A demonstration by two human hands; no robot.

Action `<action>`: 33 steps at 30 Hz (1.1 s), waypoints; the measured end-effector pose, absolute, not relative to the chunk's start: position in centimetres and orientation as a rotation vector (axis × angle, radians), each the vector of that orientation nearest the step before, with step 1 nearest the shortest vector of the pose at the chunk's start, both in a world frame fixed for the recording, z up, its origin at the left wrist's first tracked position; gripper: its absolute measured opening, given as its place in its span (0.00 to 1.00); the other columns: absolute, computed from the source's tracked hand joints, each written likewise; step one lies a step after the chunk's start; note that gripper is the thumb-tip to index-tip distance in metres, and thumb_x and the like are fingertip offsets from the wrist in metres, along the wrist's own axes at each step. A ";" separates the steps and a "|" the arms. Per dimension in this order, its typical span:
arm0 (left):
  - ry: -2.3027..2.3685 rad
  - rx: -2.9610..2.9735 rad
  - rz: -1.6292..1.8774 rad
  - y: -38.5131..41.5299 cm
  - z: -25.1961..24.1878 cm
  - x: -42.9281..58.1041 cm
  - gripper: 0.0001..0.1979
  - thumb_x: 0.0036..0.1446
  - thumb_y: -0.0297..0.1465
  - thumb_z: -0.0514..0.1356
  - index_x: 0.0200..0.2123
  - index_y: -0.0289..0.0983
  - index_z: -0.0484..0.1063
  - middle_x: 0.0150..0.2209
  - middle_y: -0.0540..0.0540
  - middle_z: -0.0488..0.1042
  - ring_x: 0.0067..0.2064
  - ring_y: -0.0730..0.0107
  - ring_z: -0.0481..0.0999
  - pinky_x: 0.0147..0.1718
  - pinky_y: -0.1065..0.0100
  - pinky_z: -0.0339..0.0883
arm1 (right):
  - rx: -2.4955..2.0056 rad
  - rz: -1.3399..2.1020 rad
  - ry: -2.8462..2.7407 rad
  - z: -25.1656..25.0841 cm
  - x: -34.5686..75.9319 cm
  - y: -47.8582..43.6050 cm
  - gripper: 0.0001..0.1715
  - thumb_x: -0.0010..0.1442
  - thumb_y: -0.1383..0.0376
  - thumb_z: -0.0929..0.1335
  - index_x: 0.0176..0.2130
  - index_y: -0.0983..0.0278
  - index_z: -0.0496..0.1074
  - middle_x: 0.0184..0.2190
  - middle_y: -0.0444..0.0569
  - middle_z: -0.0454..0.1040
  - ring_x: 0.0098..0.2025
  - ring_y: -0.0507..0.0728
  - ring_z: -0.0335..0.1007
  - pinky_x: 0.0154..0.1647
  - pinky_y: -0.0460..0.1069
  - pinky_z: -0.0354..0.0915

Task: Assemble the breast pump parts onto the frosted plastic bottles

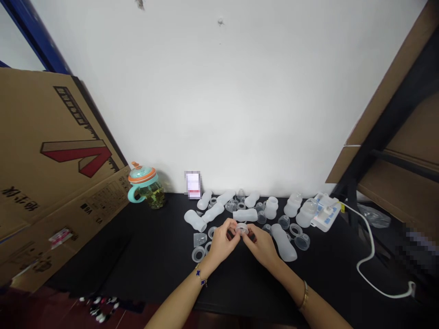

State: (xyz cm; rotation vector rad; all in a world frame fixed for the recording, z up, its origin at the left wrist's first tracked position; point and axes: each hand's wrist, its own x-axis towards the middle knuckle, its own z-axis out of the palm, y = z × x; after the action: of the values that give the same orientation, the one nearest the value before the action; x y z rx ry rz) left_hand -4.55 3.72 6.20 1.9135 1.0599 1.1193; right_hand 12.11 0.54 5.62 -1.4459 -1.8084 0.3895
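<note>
Both my hands meet over the black table (164, 256), holding a small translucent ring (242, 228) between them. The fingertips of my left hand (222, 240) pinch its left side, while my right hand (262, 242) grips the right side. Several frosted white bottles lie around, one (284, 243) just right of my right hand and another (245, 215) behind the ring. Loose rings, such as one (198, 254) left of my left hand, and clear caps, including one (302, 241) at the right, are scattered among them.
A teal-lidded glass jug (147, 185) stands at the back left, beside a large cardboard box (44, 151). A phone-like, blurred object (194, 185) leans on the wall. At the right are a white power strip (325, 212) and its looping cable (372, 246).
</note>
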 end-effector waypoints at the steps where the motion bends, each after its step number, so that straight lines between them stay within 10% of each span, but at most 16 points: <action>1: 1.048 1.904 1.119 3.7 6.3 -4.6 0.06 0.60 0.35 0.60 0.39 0.40 0.69 0.31 0.50 0.79 0.32 0.69 0.78 0.26 0.73 0.65 | -1.444 0.397 -1.806 5.6 12.1 0.5 0.12 0.66 0.58 0.62 0.37 0.61 0.72 0.29 0.46 0.77 0.30 0.56 0.73 0.28 0.47 0.62; 33: 1.084 1.894 1.157 3.9 5.9 -4.4 0.05 0.55 0.28 0.61 0.36 0.39 0.70 0.26 0.53 0.76 0.26 0.74 0.73 0.25 0.74 0.64 | -1.458 0.385 -1.840 5.6 12.0 0.5 0.16 0.68 0.56 0.61 0.32 0.60 0.67 0.26 0.43 0.73 0.27 0.54 0.69 0.28 0.47 0.56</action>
State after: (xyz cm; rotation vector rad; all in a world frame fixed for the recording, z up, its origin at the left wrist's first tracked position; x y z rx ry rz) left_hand -4.42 3.92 5.90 1.8944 1.0843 1.1575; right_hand 12.04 0.48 5.56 -1.4578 -1.8399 0.3845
